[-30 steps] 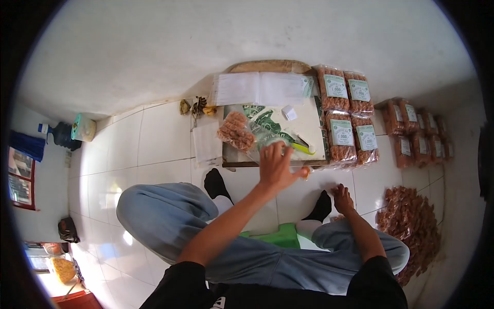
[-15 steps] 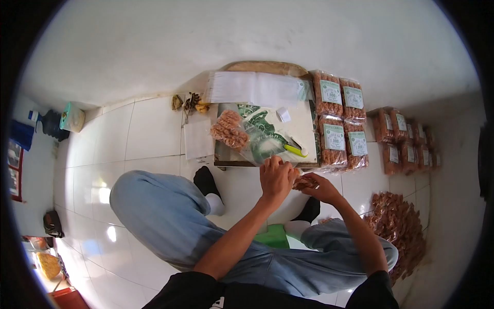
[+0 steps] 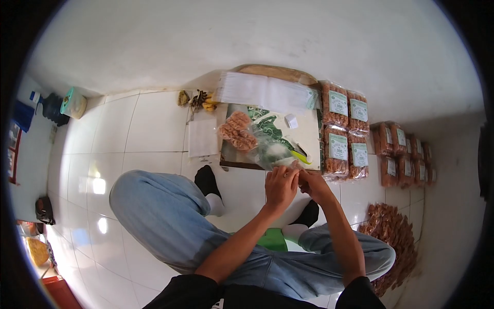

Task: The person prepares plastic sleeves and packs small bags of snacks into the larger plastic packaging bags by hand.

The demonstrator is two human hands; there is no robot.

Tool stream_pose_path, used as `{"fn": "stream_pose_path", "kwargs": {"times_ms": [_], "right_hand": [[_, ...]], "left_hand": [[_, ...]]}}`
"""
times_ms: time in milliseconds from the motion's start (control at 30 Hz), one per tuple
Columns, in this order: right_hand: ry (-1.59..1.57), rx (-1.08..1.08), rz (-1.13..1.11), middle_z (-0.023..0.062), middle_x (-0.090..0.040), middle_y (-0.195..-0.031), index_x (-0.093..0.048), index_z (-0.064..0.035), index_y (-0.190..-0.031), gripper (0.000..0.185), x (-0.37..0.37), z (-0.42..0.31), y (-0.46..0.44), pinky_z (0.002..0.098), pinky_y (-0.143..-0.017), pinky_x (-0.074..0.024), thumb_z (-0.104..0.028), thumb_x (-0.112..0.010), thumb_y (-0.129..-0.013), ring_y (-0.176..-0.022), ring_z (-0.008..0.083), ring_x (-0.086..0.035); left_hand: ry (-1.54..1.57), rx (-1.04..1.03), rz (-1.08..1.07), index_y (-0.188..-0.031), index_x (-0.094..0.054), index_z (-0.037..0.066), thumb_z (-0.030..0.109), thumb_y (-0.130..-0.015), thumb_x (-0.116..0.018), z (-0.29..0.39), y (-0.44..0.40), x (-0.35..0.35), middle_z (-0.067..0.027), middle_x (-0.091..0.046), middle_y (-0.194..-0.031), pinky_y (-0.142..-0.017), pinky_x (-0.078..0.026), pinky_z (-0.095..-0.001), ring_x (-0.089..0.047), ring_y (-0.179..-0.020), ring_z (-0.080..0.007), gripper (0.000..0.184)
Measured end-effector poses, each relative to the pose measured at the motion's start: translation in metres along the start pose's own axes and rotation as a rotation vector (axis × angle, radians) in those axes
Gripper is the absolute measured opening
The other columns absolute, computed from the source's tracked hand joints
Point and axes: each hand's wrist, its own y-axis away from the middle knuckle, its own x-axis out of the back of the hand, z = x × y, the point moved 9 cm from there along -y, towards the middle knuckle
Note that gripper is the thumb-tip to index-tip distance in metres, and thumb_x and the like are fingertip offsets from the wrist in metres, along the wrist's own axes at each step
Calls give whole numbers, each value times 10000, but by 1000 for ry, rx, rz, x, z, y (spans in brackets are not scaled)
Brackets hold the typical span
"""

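My left hand (image 3: 281,186) is closed on the edge of a clear plastic bag (image 3: 275,152) at the front edge of a low table (image 3: 309,129). My right hand (image 3: 315,186) touches it from the right, fingers drawn together; what it holds is hidden. Left of the clear bag lies a bag of brown snacks (image 3: 237,132). A yellow-green cutter (image 3: 300,156) and a small white piece (image 3: 291,121) rest on the table. White plastic sheets (image 3: 262,90) cover its far side.
Labelled snack packs (image 3: 337,147) stand right of the table, with more packs (image 3: 394,172) beyond. A heap of small brown packets (image 3: 393,234) lies by my right knee. Bananas (image 3: 209,104) and a white sheet (image 3: 203,138) are at the left.
My right hand has come up from the floor by the right foot, carrying brown packets half a second ago, and now meets my left hand at the bag. My left hand has moved slightly toward me.
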Motion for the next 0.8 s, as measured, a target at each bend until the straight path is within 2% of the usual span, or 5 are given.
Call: {"fn": "stream_pose_path", "kwargs": {"times_ms": [67,167,500,567,800], "right_hand": [[-616,-23,-240,42,-672,-992,-637,-62,-1120,263,-21,9,-11,346,-822,-528,-255,-613,-944,-907,191,-648],[-697,-25,-204,72,-638,-1118,-544,-49,-1292,390,-49,-27,8,338,-931,-482,-293,-547,-988,-1040,182,-610],[-819,129,-461,111,-458,-1399,-370,-59,-1434,503,-100,-42,-32,358,-999,-477,-320,-481,-1019,-1186,233,-532],[-892,42,-437,45,-287,-1548,-232,-123,-1523,524,-107,-34,-53,323,-1028,-461,-298,-384,-1053,-1306,214,-435],[-925,260,-456,43,-318,-1523,-248,-156,-1523,465,-123,-58,-63,244,-955,-510,-171,-317,-1064,-1155,196,-525]], "left_hand": [[2,4,2,-931,-678,142,155,-822,-694,0,2,2,-40,-546,-806,-690,-437,-397,-572,-796,-253,111],[-2,11,2,-927,-676,142,144,-810,-700,-3,6,3,-41,-554,-796,-665,-442,-394,-578,-772,-253,119],[11,-2,17,-866,-649,149,128,-774,-713,-2,13,15,-5,-588,-806,-641,-438,-380,-593,-756,-229,114],[-3,-2,7,-868,-649,148,128,-773,-713,-2,14,17,-7,-586,-802,-640,-438,-380,-594,-759,-231,116],[-17,-18,14,-889,-659,144,127,-763,-720,0,17,25,-17,-587,-801,-639,-436,-377,-594,-760,-243,141]]}}
